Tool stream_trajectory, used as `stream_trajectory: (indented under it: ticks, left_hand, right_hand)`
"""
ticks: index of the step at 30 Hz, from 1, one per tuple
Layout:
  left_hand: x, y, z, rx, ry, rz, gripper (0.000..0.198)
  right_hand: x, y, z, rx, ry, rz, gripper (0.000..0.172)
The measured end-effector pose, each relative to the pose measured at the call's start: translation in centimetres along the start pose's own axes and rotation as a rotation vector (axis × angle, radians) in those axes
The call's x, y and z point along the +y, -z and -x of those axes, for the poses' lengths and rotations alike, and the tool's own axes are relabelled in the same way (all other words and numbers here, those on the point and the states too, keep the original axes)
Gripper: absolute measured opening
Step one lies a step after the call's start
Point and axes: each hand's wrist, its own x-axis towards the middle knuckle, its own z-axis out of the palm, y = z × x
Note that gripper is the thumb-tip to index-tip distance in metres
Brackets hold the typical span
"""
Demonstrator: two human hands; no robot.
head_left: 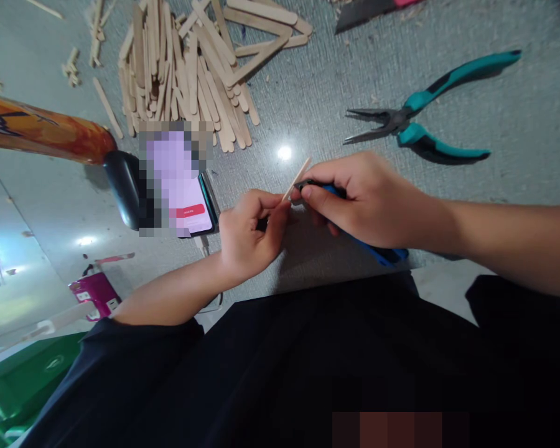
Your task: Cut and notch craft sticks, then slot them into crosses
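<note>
My left hand [256, 233] pinches the lower end of a thin wooden craft stick [298, 176], which points up and to the right. My right hand [361, 202] is wrapped round a blue-handled tool [378, 251] with a dark metal head; fingers cover most of it, so its exact kind is hidden. The tool's head is at the stick, close to my left fingertips. Just above my right hand, teal-handled long-nose pliers [399, 121] lie with jaws and handles spread. A phone [198, 218] with a lit, partly blurred screen lies left of my left hand.
A large pile of craft sticks [200, 74] covers the table's upper left-middle. Small cut pieces [72, 67] lie further left. An orange can [42, 127], a black rounded object [124, 186] and a purple power box [96, 294] stand leftward. A dark blade [359, 12] lies at the top.
</note>
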Motion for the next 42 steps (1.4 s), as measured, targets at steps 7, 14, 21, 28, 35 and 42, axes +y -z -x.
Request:
stream_trajectory:
  ticks: [7, 14, 21, 28, 35, 42]
  left_hand:
    - [0.34, -0.22, -0.23, 0.028, -0.116, -0.035, 0.025]
    - [0.09, -0.32, 0.00, -0.005, 0.042, 0.050, 0.037]
    - [-0.03, -0.18, -0.27, -0.023, 0.044, 0.129, 0.035]
    - [0.08, -0.18, -0.53, 0.007, -0.005, 0.131, 0.033]
    - [0.08, -0.14, -0.30, 0.003, -0.004, 0.144, 0.023]
    - [0.10, -0.32, -0.41, -0.026, 0.042, 0.215, 0.035]
  right_hand:
    - [-0.38, -0.44, -0.38, -0.055, -0.162, -0.247, 0.047]
    - [-0.52, -0.44, -0.57, -0.098, -0.289, -0.438, 0.047]
    - [-0.43, -0.34, -0.86, -0.098, -0.403, -0.544, 0.037]
    - [-0.53, -0.17, -0.68, -0.158, -0.469, -0.720, 0.034]
    - [-0.64, -0.21, -0.66, -0.076, -0.357, -0.518, 0.036]
    - [-0.71, -0.48, -0.52, -0.028, -0.297, -0.381, 0.038]
